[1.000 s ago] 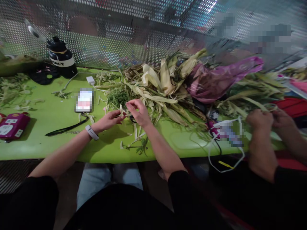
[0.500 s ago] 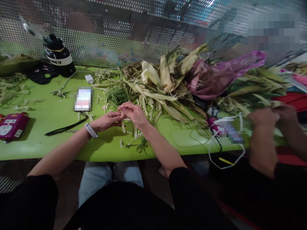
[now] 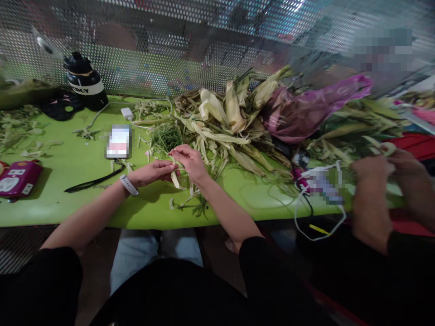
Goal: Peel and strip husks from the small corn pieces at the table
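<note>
The right hand (image 3: 190,160) pinches the upper end of a pale strip (image 3: 176,181) between thumb and fingertips, while the left hand (image 3: 159,171) grips the same strip from the left, its thumb laid over the curled fingers; the strip's free end hangs between them, just above the tabletop (image 3: 258,199). The handling of this piece looks part done, since it is narrow already but neither hand has let go of it. Just beyond the hands sits a tangled mound of thin green strands (image 3: 166,136), which seems to be sorted stuff, and short pale scraps lie around it; nearer the edge is a loose green sprig (image 3: 202,206). Farther off and to the right, a large heap of husk leaves (image 3: 234,108) is mostly broad and whole, so by its look far more is left than has been worked through. A purple bag (image 3: 292,113) leans on that heap at the right, and more shreds (image 3: 20,122) lie at the far left. At the right side a co-worker's hands (image 3: 370,170) hold another pale piece, blurred and partly covered by the fingers. Where the left fingers meet the strip cannot be made out, nor whether it is one layer or several. The bag hides its contents and some of the leaves behind it, the phone (image 3: 118,141) is pixelated, and the leftmost items are cut off by the frame.
</note>
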A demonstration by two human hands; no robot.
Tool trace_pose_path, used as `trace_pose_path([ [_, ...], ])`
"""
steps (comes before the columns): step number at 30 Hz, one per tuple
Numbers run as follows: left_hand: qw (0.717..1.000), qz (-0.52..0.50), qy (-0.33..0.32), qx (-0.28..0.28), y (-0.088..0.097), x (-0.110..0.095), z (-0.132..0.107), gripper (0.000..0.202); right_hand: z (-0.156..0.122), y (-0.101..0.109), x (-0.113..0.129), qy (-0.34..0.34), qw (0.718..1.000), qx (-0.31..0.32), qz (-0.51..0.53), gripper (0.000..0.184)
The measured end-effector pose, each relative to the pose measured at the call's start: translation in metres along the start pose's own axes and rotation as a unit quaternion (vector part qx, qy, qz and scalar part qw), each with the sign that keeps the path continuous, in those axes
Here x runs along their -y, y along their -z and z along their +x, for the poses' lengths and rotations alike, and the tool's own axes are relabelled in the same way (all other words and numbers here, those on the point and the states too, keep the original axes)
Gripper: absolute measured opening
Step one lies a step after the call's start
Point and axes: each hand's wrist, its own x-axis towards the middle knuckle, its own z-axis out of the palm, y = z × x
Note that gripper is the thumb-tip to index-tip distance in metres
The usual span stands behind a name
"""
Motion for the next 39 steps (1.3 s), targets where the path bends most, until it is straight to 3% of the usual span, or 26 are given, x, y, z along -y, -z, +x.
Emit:
trace_pose_path([
  [6, 0.999, -0.045, 0.025, 0.007, 0.012, -0.002, 0.005, 0.025, 0.007, 0.019, 0.013, -0.119, 0.989, 0.073, -0.051, 0.055],
  [10, 0.999, -0.043, 0.028, -0.001, 0.01, -0.001, 0.005, 0.03, 0.006, 0.017, 0.011, -0.088, 0.987, 0.118, -0.07, 0.05],
  [15, 0.995, -0.077, 0.055, 0.045, 0.001, -0.005, 0.001, 0.022, 0.006, 0.013, 0.002, -0.043, 0.988, 0.104, -0.107, 0.05],
  [23, 0.99, -0.11, 0.085, 0.024, -0.004, -0.007, 0.001, 0.028, 0.009, 0.018, 0.0, 0.023, 0.965, 0.118, -0.232, 0.05],
  [27, 0.991, -0.099, 0.083, 0.023, -0.005, -0.005, 0.002, 0.026, 0.009, 0.016, 0.003, 0.082, 0.954, 0.089, -0.274, 0.052],
  [31, 0.996, -0.053, 0.072, 0.027, -0.007, -0.01, 0.0, 0.037, 0.007, 0.012, 0.003, 0.125, 0.949, 0.027, -0.289, 0.05],
  [36, 0.998, -0.016, 0.051, 0.024, -0.007, -0.011, -0.002, 0.042, 0.005, 0.01, 0.001, 0.132, 0.949, 0.012, -0.285, 0.046],
  [39, 0.998, -0.051, 0.023, 0.013, -0.003, -0.003, 0.002, 0.028, 0.006, 0.018, 0.005, 0.12, 0.957, -0.028, -0.261, 0.044],
])
